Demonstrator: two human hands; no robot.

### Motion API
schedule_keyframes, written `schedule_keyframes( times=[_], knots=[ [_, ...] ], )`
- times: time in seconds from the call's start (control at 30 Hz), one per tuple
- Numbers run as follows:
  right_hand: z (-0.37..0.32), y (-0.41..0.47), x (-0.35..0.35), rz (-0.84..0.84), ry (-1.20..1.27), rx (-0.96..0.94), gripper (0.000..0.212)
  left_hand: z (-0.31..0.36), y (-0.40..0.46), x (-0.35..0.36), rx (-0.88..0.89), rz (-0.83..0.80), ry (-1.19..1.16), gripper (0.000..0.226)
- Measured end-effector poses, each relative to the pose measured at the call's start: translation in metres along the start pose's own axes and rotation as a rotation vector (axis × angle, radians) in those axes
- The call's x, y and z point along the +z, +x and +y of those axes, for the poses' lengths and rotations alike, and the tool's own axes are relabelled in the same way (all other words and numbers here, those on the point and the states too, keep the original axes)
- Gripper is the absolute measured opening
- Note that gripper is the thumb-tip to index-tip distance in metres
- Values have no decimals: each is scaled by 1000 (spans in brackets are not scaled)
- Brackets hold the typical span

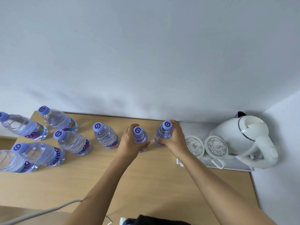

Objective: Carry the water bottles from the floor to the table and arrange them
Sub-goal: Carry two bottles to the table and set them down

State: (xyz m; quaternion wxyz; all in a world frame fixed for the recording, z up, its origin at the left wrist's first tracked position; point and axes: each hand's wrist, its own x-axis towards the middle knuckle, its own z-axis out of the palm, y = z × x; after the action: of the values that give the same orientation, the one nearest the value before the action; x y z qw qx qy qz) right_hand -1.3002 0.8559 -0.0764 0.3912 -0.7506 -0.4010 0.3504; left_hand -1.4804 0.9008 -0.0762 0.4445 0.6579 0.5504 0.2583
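Holding two bottles, left hand [129,142] and right hand [172,137]; set down straight beside kettle [243,135], then let go.

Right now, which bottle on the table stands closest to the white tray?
The bottle gripped by the right hand, rightmost in the row. It stands just left of the tray; all the others, including the left hand's bottle, stand farther left.

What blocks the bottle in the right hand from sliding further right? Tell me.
The white tray lies just right of the bottle that the right hand grips, holding two cups and a kettle.
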Motion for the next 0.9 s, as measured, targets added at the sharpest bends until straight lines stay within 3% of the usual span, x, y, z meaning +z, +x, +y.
schedule_keyframes(
  times=[0.1, 0.2, 0.37, 0.47, 0.67, 0.9],
  knots=[
    [-3, -10, -2, 9, 28, -11, 79, -2, -10, -3, 13, 24, 35, 73],
    [-5, -29, -3, 59, 47, -19, 70, -5, -27, -10, 26, 34, 81, 87],
    [2, -79, 1, 157, 61, 6, 78, -9, -62, -27, 96, -26, 139, 80],
    [6, -120, 9, 179, 119, 93, 84, -12, -88, -39, 159, -116, 190, 73],
    [22, -222, 23, 340, 217, 185, 77, -19, -152, -43, 292, -300, 259, 61],
    [67, -345, 4, 544, 342, 378, 73, -5, -230, 6, 458, -611, 306, 57]
  ],
)
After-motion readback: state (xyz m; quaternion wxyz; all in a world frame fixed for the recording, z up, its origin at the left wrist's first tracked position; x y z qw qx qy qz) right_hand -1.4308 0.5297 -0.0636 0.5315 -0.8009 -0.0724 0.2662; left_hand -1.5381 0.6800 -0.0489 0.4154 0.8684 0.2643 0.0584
